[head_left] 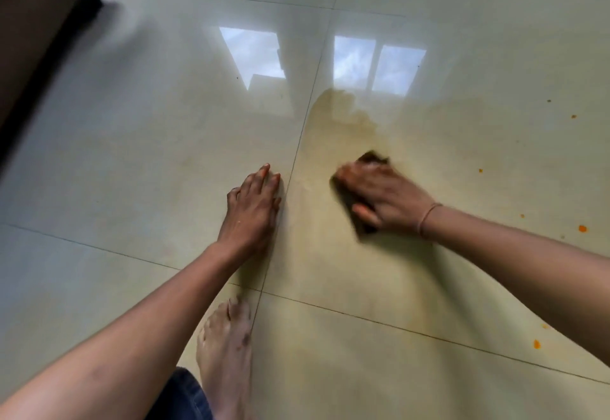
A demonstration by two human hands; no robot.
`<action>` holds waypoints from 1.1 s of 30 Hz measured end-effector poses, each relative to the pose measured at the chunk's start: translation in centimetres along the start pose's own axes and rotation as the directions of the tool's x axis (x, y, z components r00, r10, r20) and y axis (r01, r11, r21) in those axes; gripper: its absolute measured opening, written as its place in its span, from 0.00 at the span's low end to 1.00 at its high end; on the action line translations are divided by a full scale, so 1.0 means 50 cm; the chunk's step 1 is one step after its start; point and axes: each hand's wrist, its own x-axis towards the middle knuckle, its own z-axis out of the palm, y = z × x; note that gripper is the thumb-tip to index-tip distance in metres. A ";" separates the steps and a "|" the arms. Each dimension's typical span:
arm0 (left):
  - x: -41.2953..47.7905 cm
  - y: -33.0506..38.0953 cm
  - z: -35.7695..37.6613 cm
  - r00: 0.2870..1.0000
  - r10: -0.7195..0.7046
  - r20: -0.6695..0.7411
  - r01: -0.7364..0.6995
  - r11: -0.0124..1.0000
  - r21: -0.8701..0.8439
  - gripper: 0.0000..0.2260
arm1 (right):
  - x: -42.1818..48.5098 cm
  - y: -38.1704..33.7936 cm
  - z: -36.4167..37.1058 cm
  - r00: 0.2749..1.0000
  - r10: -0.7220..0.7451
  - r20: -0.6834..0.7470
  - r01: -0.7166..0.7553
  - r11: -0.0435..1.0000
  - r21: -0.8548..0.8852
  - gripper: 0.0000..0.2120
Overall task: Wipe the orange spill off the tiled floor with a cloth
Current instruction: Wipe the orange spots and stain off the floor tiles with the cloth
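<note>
- While the scene is taken from largest to smallest, the tiled floor [429, 6] is met first: pale glossy tiles with thin grout lines, on which window light is mirrored toward 12 o'clock.
- A dark piece of furniture [39, 33] is seen at 10 o'clock, well apart from the work.
- The orange spill [336, 115] is spread as a thin yellowish film from the frame's centre up toward 12 o'clock, just right of a grout line; it appears to have been thinned by wiping, though that is only a judgement.
- A bare foot [226, 357] is planted at 6 o'clock, probably so that a crouch can be kept.
- The left hand [252, 208] is laid flat on a tile just left of the grout line; its grip is released, nothing is held, and it is likely placed there as a brace for body weight.
- The right hand [379, 196] is pressed palm-down on the dark cloth [350, 201], at 3 o'clock from the left hand; its grip is spread over the cloth, fingers curled at its edges so that pressure can be applied. The cloth lies on the floor at the film's lower edge and is blurred.
- A thin band [427, 218] is worn on the right wrist.
- Small orange droplets [582, 228] are scattered between 3 and 4 o'clock, not yet reached by the cloth.
</note>
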 end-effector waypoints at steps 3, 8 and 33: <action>0.017 -0.039 -0.006 0.998 -0.031 -0.053 0.030 0.999 -0.021 0.22 | 0.084 -0.007 -0.008 0.883 0.464 -0.065 -0.455 0.883 0.115 0.35; 0.034 -0.083 0.002 0.999 -0.020 -0.040 0.022 0.999 0.028 0.23 | 0.107 -0.086 0.011 0.952 -0.296 0.077 0.296 0.955 0.021 0.31; 0.030 -0.085 0.001 0.998 -0.052 -0.029 0.051 0.997 -0.050 0.22 | 0.095 -0.119 0.023 0.989 0.151 0.007 -0.151 0.987 0.057 0.34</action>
